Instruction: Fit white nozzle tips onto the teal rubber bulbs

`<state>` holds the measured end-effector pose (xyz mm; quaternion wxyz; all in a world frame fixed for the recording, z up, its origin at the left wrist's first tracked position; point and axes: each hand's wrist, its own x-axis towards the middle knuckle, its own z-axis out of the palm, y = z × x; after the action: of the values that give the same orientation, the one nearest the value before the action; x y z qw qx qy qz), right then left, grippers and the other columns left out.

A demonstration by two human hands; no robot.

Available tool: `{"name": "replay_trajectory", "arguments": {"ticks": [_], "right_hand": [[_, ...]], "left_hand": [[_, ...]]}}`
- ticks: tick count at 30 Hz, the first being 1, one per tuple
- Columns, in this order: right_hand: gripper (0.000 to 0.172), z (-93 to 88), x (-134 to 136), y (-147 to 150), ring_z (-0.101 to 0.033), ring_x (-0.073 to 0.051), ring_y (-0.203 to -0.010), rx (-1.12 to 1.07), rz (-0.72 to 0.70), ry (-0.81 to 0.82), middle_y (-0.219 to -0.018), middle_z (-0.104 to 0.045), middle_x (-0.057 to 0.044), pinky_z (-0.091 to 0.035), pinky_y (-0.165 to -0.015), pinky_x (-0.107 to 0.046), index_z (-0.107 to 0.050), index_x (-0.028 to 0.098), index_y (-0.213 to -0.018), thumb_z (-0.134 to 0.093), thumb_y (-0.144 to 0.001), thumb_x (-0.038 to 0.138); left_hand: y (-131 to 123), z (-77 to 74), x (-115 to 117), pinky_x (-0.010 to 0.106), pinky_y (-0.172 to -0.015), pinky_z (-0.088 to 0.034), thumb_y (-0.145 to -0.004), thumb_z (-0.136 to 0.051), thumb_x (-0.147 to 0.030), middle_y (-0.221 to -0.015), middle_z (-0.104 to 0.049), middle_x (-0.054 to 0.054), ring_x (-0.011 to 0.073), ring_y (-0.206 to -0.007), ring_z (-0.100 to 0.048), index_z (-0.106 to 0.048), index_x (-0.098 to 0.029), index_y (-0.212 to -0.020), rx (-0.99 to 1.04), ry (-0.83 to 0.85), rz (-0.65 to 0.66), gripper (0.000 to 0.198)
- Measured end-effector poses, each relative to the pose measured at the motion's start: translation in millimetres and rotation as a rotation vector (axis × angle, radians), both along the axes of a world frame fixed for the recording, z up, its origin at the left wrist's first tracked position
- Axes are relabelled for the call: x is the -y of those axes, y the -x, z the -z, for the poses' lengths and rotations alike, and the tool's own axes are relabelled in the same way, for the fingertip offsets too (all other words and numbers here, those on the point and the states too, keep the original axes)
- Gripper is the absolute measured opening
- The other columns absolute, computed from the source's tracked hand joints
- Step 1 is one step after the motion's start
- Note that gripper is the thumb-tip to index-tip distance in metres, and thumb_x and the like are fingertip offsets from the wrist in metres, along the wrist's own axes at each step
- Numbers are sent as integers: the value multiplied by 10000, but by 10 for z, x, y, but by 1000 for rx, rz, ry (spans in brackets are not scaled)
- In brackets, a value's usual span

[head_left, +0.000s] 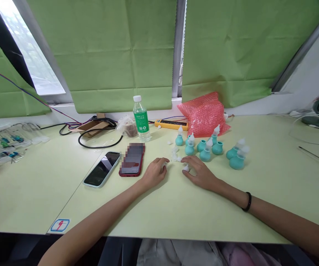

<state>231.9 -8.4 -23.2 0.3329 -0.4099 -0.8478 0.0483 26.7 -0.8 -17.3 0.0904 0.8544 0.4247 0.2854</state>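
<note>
We read "9" on the lower-left sticker [60,225]. Mid-frame, we cannot tell if our curled left hand [154,173] grips anything, or our right hand [200,172] the white piece [186,168].

Table: pale yellow-green top [189,210], spanning the lower and middle frame; dark seam [73,197] slants to its front edge at lower left. Label [60,225] with blue border and red mark stuck just right of the seam. Windows: green cloth shades [106,51] hang across the top of the frame; grey upright [177,44] between two, upper centre. Bare pane [29,44], upper left, bright with daylight. White wall [311,62] at upper right, in softer light.
</note>
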Motion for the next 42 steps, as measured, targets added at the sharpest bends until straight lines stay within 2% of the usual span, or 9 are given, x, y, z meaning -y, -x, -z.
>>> {"name": "replay_trajectory", "arguments": {"ticks": [3,5,9,17,22,31,37,40,42], "right_hand": [[314,-5,6,-1,-455,-212,-954,21,-10,1,-971,-513,-72,-386,-815,-387,-460,202,-1025,-471,-712,212],[310,-3,1,-1,-460,-212,-952,19,-15,0,-971,-516,-70,-387,-812,-387,-462,204,-1018,-472,-709,208],[290,6,-14,-2,-471,-206,-945,-1,-18,-3,-963,-524,-62,-394,-807,-380,-478,210,-983,-482,-693,197],[256,15,-26,-11,-475,-201,-934,-9,-17,29,-956,-519,-62,-393,-813,-375,-486,206,-953,-474,-698,196],[244,15,-26,-12,-469,-194,-937,-10,-18,49,-953,-519,-60,-388,-821,-364,-486,200,-945,-472,-701,195],[272,4,-11,-7,-448,-196,-979,-29,6,22,-1001,-494,-65,-380,-840,-364,-469,207,-984,-469,-712,207],[232,-15,25,11,-451,-209,-972,-110,20,-149,-1003,-487,-81,-393,-811,-389,-484,200,-952,-482,-719,210],[208,-67,14,-29,-476,-206,-932,-151,3,-314,-978,-506,-86,-410,-777,-384,-499,193,-908,-505,-701,168],[204,-171,-25,-108,-494,-206,-901,-153,-18,-457,-954,-526,-81,-417,-756,-384,-511,200,-877,-524,-681,147]], "left_hand": [[-14,12,-10,329,-849,-373,-732,-370,-87,-1084,-478,90,183,-1027,-414,-416,-163,-1081,-54,-73,67,360],[-23,17,-15,346,-863,-364,-750,-355,-87,-1103,-467,96,189,-1055,-386,-425,-160,-1087,-119,-108,114,352],[-18,34,-39,328,-795,-411,-778,-345,-113,-1015,-525,88,184,-993,-429,-512,-162,-983,-144,-111,133,269],[23,61,-87,270,-665,-442,-753,-393,-115,-792,-581,63,148,-773,-504,-590,-163,-832,-38,-73,47,218],[21,48,-66,267,-653,-432,-749,-389,-99,-771,-572,67,152,-767,-477,-587,-150,-860,-2,-121,54,233],[4,33,-46,266,-609,-421,-730,-390,-61,-770,-588,56,151,-727,-436,-601,-159,-781,12,-260,55,238],[9,59,-18,218,-560,-423,-732,-358,-47,-803,-564,62,121,-700,-493,-580,-153,-841,-17,-358,60,268],[19,49,-11,201,-523,-414,-743,-352,-67,-820,-547,58,88,-606,-495,-573,-158,-851,16,-359,46,263],[22,37,-8,199,-528,-415,-747,-348,-73,-824,-536,58,79,-591,-496,-571,-160,-849,50,-331,64,260]]}}
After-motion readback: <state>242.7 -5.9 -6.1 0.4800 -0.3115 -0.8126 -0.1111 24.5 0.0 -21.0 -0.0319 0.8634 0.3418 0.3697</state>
